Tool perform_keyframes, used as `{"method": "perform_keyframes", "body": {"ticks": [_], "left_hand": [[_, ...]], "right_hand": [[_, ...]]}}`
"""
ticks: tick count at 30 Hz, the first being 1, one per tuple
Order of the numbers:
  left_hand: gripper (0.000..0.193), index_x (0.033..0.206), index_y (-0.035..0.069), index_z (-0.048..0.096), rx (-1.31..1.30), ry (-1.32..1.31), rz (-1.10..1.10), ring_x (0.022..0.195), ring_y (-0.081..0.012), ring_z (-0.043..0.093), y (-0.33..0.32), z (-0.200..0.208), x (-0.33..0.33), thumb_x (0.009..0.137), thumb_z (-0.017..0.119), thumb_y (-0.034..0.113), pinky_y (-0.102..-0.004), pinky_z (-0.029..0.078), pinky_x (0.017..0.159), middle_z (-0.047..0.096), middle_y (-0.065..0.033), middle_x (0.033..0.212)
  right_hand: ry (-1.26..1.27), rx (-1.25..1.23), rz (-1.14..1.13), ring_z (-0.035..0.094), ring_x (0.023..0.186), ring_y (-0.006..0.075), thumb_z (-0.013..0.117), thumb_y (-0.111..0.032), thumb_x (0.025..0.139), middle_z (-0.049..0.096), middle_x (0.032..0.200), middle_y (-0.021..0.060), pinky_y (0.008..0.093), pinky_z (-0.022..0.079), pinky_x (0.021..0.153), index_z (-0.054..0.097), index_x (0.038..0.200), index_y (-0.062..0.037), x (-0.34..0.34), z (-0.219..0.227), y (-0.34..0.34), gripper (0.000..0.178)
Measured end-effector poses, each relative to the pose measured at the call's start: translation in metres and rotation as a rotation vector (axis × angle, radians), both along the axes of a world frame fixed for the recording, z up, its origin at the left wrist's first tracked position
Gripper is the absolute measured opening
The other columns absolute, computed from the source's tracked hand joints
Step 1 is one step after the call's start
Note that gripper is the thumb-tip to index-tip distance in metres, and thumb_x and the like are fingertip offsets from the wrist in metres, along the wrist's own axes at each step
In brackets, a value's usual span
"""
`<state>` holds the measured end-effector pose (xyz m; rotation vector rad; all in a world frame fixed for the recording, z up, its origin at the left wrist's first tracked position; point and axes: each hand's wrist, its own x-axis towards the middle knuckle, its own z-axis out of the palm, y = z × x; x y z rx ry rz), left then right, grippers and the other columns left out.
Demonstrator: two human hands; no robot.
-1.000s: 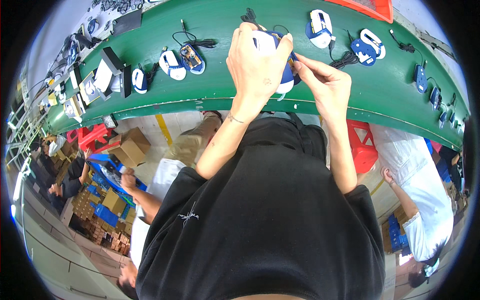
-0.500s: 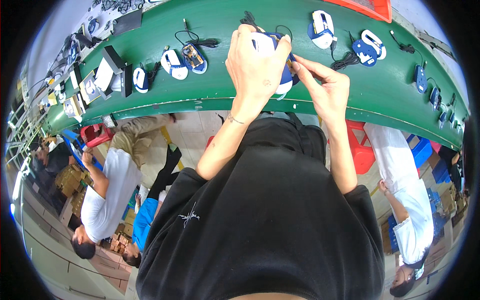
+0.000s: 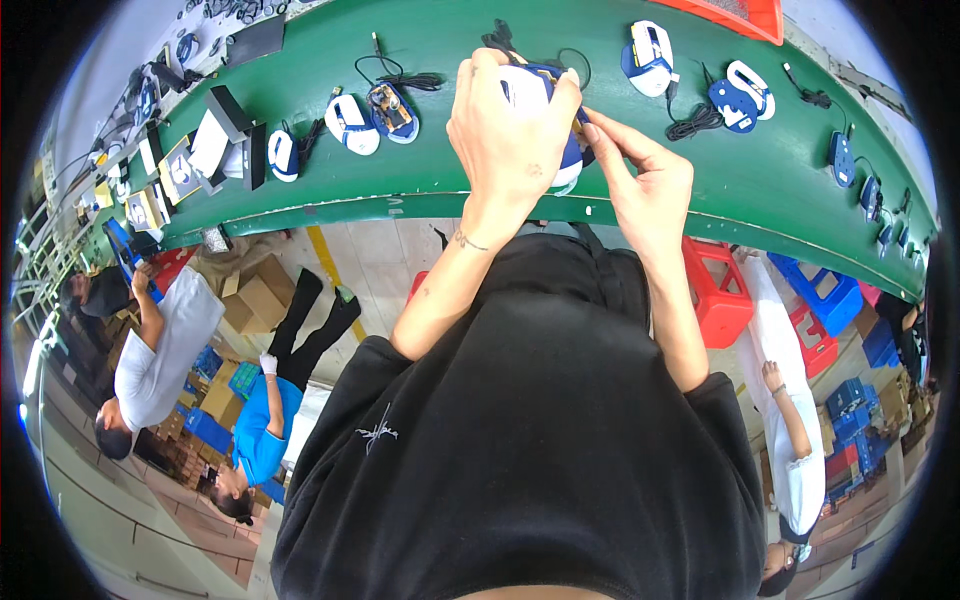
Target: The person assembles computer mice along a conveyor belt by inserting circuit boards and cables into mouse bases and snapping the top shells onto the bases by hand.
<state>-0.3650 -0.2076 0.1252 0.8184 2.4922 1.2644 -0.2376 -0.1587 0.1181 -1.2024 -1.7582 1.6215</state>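
Note:
Over the green bench, my left hand (image 3: 503, 140) wraps round a white and dark blue computer mouse (image 3: 571, 160) and covers most of it. My right hand (image 3: 645, 175) is closed in a pinch on the mouse's right edge, where a dark blue part shows by the fingertips. Whether that part is loose or attached, I cannot tell. A dark cable (image 3: 498, 38) lies just beyond my left hand. To the left, an opened mouse (image 3: 393, 110) with its inside showing sits beside a white and blue mouse (image 3: 350, 125).
The green bench (image 3: 450, 175) holds several more mice, including one at the far right (image 3: 650, 60) and a blue base (image 3: 733, 108) by a coiled cable (image 3: 690, 122). Boxes (image 3: 215, 138) stand left; a red bin (image 3: 750, 18) is at the back. Behind me are red stools (image 3: 718, 290) and people.
My hands stay on the mouse with only a slight shift. Behind me, the people in white and blue shirts have moved.

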Motion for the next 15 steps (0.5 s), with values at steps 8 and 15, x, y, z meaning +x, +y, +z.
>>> {"method": "perform_keyframes", "body": {"ticks": [8,15], "left_hand": [[0.042,0.087,-0.003,0.056,-0.012,0.013,0.003,0.071,-0.0253,0.059,-0.0026,0.0038,-0.0035,0.073,0.079,0.029,-0.0368,0.047,0.068,0.061,-0.0137,0.081],[0.042,0.087,-0.003,0.056,-0.022,-0.001,0.010,0.072,-0.0263,0.059,-0.0033,0.0066,-0.0029,0.073,0.079,0.030,-0.0366,0.047,0.068,0.060,-0.0146,0.081]], "right_hand": [[0.009,0.014,0.025,0.068,0.079,0.0091,0.068,-0.006,0.086,0.074,0.087,0.0114,0.0230,0.053,0.072,0.072,0.105,-0.0007,-0.0019,-0.0001,-0.0002,0.020],[-0.003,0.076,0.061,0.069,0.077,0.0101,0.068,-0.007,0.086,0.074,0.086,0.0106,0.0229,0.053,0.069,0.072,0.103,-0.0004,-0.0018,-0.0029,0.0015,0.019]]}}
